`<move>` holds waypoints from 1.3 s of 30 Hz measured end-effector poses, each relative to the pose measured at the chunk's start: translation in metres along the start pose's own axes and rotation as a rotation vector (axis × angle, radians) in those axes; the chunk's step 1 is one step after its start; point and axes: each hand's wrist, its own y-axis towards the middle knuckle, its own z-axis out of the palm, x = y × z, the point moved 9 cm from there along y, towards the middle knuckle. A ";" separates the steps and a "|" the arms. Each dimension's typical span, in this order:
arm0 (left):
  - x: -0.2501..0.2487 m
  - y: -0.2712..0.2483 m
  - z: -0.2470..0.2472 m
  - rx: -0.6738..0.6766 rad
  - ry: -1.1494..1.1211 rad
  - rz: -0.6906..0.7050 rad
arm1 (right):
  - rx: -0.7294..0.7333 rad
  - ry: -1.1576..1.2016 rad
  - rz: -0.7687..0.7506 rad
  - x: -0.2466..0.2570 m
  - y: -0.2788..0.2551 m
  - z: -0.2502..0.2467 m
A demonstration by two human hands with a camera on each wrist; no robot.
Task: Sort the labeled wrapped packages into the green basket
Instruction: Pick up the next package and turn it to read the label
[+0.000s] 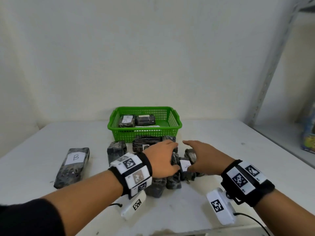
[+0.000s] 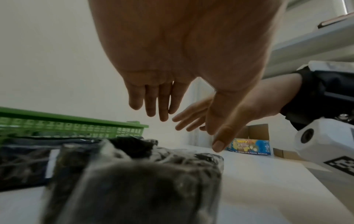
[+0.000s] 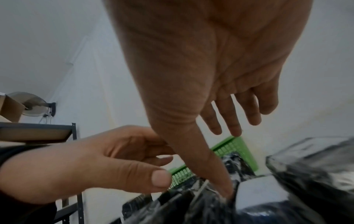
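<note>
The green basket (image 1: 144,132) stands at the back of the white table (image 1: 221,142) and holds packages labelled B and A (image 1: 127,120). A pile of dark wrapped packages (image 1: 150,145) lies in front of the basket. My left hand (image 1: 163,157) hovers over the pile with straight fingers (image 2: 161,106), holding nothing. My right hand (image 1: 201,155) is also open. Its thumb (image 3: 220,178) touches the package with the white A label (image 1: 185,166), whose label (image 3: 254,191) sits beside the thumb tip. A long package labelled B (image 1: 72,167) lies apart at the left.
A grey metal shelf (image 1: 272,68) runs along the right, with a colourful box (image 1: 308,133) on it. The wall stands close behind the basket. The table's front edge (image 1: 170,233) is near my forearms. White camera units (image 1: 219,206) hang under both wrists.
</note>
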 end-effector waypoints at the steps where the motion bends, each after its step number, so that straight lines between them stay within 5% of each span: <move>1: -0.006 0.008 0.008 0.037 0.024 0.002 | 0.015 -0.008 0.029 -0.007 0.000 0.004; 10: -0.027 0.051 0.057 0.300 0.180 -0.046 | 0.042 -0.040 0.080 -0.034 0.015 0.032; 17: -0.025 0.065 0.061 0.315 0.226 -0.026 | 0.014 -0.028 0.056 -0.028 0.016 0.029; 22: -0.017 0.066 0.053 0.221 0.048 -0.050 | 0.022 0.024 0.034 -0.031 0.010 0.027; 30: 0.007 0.058 0.021 0.104 -0.301 -0.176 | -0.165 0.336 0.056 -0.042 -0.004 0.001; 39: 0.021 0.044 -0.006 0.054 -0.591 -0.090 | -0.240 0.505 -0.056 -0.035 -0.009 -0.025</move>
